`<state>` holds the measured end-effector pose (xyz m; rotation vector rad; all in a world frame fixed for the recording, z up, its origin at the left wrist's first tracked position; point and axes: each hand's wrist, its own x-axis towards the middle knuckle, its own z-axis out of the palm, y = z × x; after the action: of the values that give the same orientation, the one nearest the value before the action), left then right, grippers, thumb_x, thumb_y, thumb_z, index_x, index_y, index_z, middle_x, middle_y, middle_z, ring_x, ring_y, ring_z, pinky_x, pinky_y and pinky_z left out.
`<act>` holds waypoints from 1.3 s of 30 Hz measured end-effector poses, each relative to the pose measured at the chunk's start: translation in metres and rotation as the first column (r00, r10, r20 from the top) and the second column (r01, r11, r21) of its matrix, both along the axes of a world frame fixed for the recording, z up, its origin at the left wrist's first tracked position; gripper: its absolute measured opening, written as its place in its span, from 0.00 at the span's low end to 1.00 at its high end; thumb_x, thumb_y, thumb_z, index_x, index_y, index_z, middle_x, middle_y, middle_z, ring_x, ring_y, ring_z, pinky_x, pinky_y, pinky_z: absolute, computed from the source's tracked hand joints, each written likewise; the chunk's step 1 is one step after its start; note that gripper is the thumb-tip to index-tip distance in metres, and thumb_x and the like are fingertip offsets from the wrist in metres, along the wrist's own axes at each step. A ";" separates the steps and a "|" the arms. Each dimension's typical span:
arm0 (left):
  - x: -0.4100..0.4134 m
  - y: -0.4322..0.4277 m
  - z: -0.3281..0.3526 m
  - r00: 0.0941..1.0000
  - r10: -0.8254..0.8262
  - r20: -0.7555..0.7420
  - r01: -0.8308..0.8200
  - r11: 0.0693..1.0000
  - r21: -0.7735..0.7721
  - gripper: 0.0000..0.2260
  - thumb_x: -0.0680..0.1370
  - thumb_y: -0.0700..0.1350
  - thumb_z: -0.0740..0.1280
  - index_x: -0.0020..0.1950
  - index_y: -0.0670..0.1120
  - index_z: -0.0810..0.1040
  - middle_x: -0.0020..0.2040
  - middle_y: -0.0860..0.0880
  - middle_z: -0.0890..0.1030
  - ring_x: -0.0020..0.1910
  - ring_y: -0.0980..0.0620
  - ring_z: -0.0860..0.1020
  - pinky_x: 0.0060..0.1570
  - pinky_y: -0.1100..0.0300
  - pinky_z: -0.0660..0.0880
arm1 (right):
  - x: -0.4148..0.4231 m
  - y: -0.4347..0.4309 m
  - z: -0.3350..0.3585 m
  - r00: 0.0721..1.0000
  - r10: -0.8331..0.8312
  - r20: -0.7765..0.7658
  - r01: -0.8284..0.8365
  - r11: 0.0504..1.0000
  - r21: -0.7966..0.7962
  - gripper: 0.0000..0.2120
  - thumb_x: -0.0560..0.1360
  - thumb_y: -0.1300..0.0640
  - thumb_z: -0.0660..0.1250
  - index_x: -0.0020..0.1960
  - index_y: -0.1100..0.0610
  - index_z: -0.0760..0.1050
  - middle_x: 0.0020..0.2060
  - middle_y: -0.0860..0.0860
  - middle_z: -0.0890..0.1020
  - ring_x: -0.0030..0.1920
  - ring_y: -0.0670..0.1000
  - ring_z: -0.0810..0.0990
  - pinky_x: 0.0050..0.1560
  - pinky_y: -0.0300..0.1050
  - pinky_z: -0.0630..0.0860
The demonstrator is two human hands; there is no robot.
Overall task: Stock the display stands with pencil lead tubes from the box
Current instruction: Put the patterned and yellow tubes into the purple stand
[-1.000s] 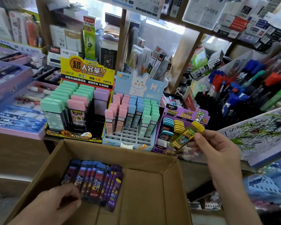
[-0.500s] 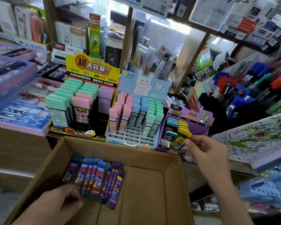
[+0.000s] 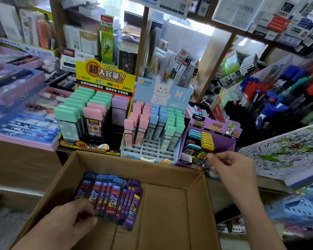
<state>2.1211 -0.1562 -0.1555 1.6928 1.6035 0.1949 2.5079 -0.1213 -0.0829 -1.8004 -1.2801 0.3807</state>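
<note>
Left hand point(image 3: 67, 222), fingers curled, lay on the lead tubes point(image 3: 114, 197) in the cardboard box point(image 3: 170, 213); grip indeterminable. Right hand point(image 3: 231, 170) pinched a yellow-capped tube point(image 3: 200, 157) standing in the purple stand point(image 3: 222, 141).

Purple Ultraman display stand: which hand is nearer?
Right. The right hand pinches a yellow-capped tube in the purple Ultraman display stand; the left hand is down-left, on tubes in the cardboard box.
</note>
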 end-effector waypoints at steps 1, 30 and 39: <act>0.001 0.000 0.001 1.000 0.000 -0.004 0.000 1.000 0.003 0.07 0.73 0.58 0.74 0.44 0.60 0.78 0.47 0.58 0.83 0.47 0.64 0.81 0.52 0.65 0.77 | -0.002 -0.002 0.000 1.000 -0.009 0.011 0.009 1.000 0.004 0.04 0.74 0.52 0.76 0.41 0.49 0.85 0.32 0.42 0.85 0.35 0.42 0.83 0.35 0.41 0.77; 0.064 0.032 -0.011 0.986 0.077 0.149 -0.056 0.988 -0.141 0.19 0.75 0.42 0.71 0.65 0.51 0.76 0.54 0.53 0.82 0.53 0.54 0.81 0.56 0.55 0.81 | -0.151 -0.008 -0.089 0.913 0.047 -0.405 -0.353 0.589 -0.727 0.15 0.78 0.62 0.58 0.62 0.57 0.76 0.58 0.59 0.81 0.60 0.59 0.78 0.67 0.58 0.76; 0.071 0.026 -0.015 0.899 0.289 0.330 -0.202 0.941 -0.273 0.12 0.73 0.34 0.69 0.52 0.47 0.84 0.48 0.44 0.87 0.50 0.48 0.84 0.48 0.59 0.81 | -0.163 -0.014 -0.086 0.811 -0.124 -0.571 -0.389 0.615 -0.686 0.10 0.79 0.67 0.57 0.54 0.57 0.74 0.52 0.58 0.82 0.55 0.58 0.82 0.58 0.56 0.83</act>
<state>2.1925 -0.1301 -0.1708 1.1877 1.4863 0.4098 2.3452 -0.1352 -0.1689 -2.0034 -0.8322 1.6807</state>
